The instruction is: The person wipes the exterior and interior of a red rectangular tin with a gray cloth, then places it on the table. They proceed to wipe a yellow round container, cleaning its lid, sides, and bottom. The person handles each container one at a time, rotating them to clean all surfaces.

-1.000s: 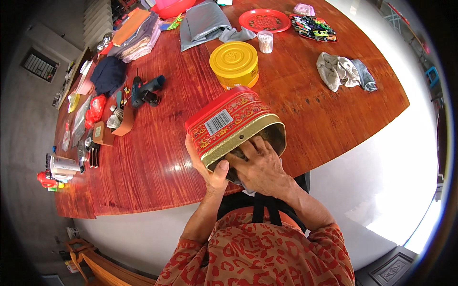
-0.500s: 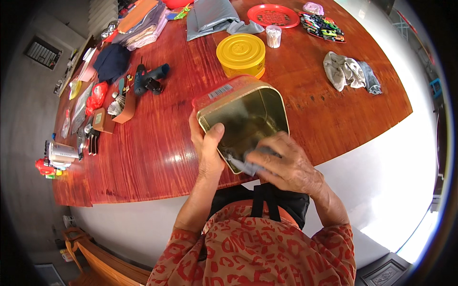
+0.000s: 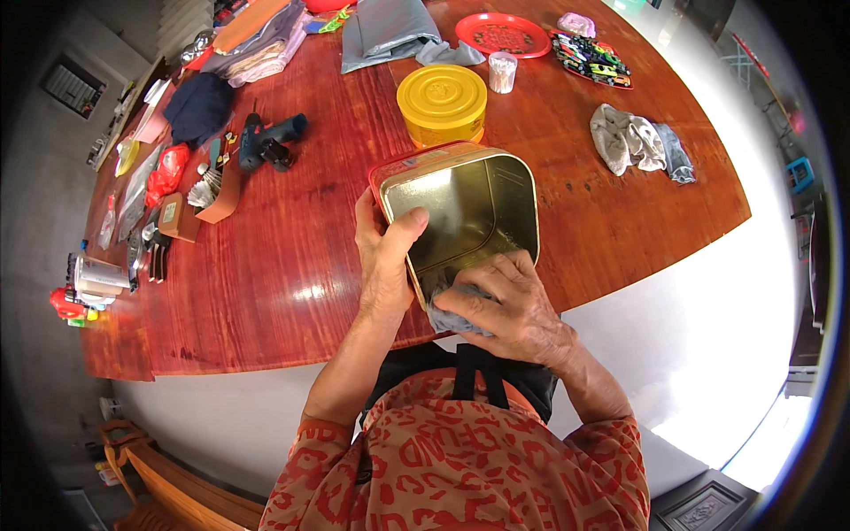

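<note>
A square metal tin (image 3: pixel 478 199), red outside and shiny gold inside, is tilted so its open mouth faces me. My left hand (image 3: pixel 388 257) grips its left wall, thumb over the rim and fingers outside. At the near rim, my right hand (image 3: pixel 509 305) is closed on a grey cloth (image 3: pixel 456 310) and presses it against the tin's edge. Part of the cloth is hidden under my right fingers. Just behind the tin stands a round yellow tub (image 3: pixel 442 102) with its lid on.
On the wooden table (image 3: pixel 266 310) lie a power drill (image 3: pixel 266 142) and an orange box of utensils (image 3: pixel 221 195) at left. Farther back are a grey folded sheet (image 3: pixel 385 35), a red tray (image 3: pixel 502 35) and a cotton swab cup (image 3: pixel 502 73). Crumpled cloths (image 3: pixel 629 137) lie at right.
My right hand has brought the grey cloth in against the near rim, where it was blurred by motion before. The tin has tilted a little, showing more of its inside.
</note>
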The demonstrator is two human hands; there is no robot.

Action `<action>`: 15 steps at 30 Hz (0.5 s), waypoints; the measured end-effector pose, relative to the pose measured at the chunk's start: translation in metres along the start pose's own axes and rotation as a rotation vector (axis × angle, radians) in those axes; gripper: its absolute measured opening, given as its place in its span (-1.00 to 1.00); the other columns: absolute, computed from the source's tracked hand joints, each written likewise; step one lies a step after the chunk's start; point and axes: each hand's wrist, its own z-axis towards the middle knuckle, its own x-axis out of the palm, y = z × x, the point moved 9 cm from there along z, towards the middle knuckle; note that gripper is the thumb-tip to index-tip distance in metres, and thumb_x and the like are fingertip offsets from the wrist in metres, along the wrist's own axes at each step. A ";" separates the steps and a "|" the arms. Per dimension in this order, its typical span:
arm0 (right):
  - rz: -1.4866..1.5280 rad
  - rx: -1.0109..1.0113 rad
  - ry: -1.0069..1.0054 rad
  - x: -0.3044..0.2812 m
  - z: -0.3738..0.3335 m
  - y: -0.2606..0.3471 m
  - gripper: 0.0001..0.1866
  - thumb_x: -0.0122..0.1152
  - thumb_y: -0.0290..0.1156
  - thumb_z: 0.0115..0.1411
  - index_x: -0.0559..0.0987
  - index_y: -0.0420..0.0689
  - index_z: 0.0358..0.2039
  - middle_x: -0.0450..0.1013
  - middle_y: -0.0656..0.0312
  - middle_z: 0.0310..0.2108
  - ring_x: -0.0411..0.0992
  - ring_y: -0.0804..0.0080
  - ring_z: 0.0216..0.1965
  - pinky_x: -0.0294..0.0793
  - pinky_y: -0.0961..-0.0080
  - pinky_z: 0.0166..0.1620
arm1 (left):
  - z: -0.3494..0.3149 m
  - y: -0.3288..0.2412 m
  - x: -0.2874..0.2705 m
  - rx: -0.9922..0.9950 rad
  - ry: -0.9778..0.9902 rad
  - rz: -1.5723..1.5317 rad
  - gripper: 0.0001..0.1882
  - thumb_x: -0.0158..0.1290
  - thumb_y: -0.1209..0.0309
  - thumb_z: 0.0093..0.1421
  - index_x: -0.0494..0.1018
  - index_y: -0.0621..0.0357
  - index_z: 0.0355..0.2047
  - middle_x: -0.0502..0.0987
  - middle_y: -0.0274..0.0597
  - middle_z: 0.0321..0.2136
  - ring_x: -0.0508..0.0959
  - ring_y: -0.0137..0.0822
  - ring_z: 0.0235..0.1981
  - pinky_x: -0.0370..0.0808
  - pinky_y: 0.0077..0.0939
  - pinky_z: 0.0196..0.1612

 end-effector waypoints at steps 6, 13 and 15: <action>-0.217 0.018 0.066 -0.010 -0.007 -0.017 -0.58 0.40 -0.35 -0.18 0.63 0.09 -0.19 0.41 0.34 -0.29 0.40 0.40 -0.21 0.20 0.33 -0.10 | -0.006 -0.013 -0.001 0.105 -0.024 0.040 -0.15 0.30 0.41 -0.02 0.11 0.26 0.23 0.39 -0.04 0.03 0.42 -0.22 0.05 0.38 -0.26 0.14; -0.215 -0.019 -0.018 0.010 -0.006 0.005 -0.69 0.23 -0.33 -0.02 0.62 0.10 -0.18 0.38 0.26 -0.24 0.40 0.33 -0.20 0.29 0.31 -0.13 | -0.019 -0.021 -0.004 0.238 -0.058 0.133 -0.02 0.37 0.36 -0.07 0.04 0.26 0.29 0.36 -0.08 0.07 0.39 -0.24 0.09 0.34 -0.27 0.18; -0.182 -0.064 -0.070 0.022 -0.007 0.016 -0.65 0.30 -0.29 -0.04 0.62 0.13 -0.15 0.34 0.27 -0.22 0.38 0.33 -0.20 0.31 0.35 -0.15 | -0.019 -0.023 -0.005 0.272 -0.024 0.180 0.02 0.39 0.33 -0.09 0.03 0.26 0.29 0.36 -0.08 0.07 0.40 -0.24 0.08 0.35 -0.27 0.17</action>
